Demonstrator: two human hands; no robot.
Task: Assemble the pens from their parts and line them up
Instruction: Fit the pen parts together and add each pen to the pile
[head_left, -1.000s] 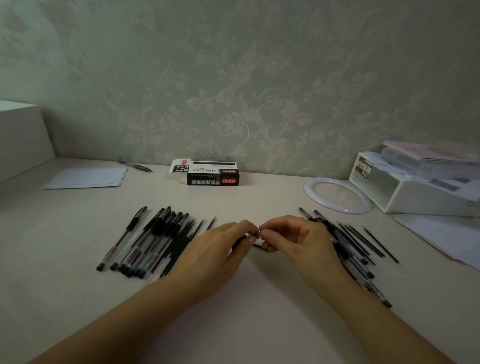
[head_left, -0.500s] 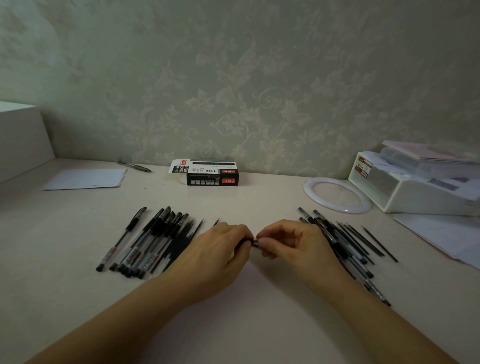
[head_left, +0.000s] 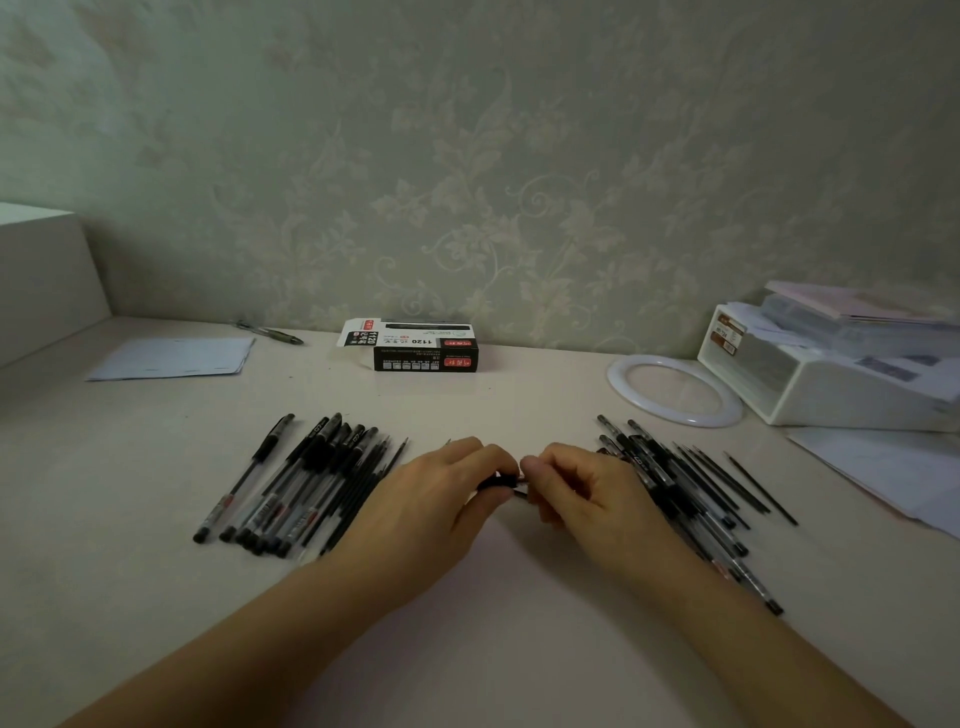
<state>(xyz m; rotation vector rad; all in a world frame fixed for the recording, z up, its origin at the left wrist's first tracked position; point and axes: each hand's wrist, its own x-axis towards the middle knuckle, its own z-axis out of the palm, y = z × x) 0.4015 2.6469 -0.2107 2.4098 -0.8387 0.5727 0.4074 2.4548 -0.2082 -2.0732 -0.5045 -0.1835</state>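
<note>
Both hands, left hand (head_left: 436, 499) and right hand (head_left: 582, 493), pinch a black pen (head_left: 501, 480) dead center between piles at 9 and 3 o'clock; it's probably light, stiff and slick, so grip the barrel near the joint.

Left hand (head_left: 436, 499) and right hand (head_left: 587, 493) pinching one black pen (head_left: 501, 480) mid-desk, row of pens (head_left: 301, 483) left, loose parts pile (head_left: 685, 483) right, pen box (head_left: 415, 351) behind
</note>
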